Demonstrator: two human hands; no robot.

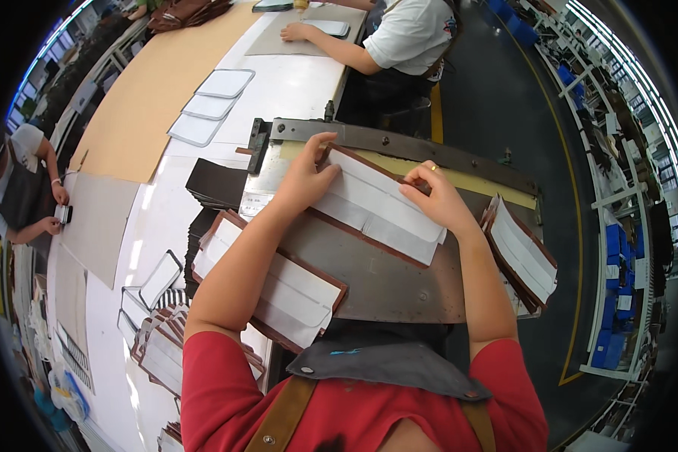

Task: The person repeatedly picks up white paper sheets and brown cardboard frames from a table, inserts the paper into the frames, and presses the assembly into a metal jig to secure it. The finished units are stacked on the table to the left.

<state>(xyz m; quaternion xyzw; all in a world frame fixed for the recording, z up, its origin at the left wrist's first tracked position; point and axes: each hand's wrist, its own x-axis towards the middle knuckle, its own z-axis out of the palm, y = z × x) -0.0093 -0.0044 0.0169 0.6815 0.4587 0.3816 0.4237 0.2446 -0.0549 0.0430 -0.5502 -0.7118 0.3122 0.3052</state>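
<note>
Left hand (pixel 307 179) and right hand (pixel 438 200) hold a brown-edged panel (pixel 378 202).

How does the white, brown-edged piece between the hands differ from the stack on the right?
The held piece has the left hand and right hand on it; neither touches the right stack. The held piece looks single; the right stack shows several layers. In the picture, the right stack slants more steeply than the held piece. Both show white faces and brown edges.

White panel (pixel 377 197) edged in brown, grey metal plate (pixel 407 288), red sleeves (pixel 217 377), blue bins (pixel 615 348)
</note>
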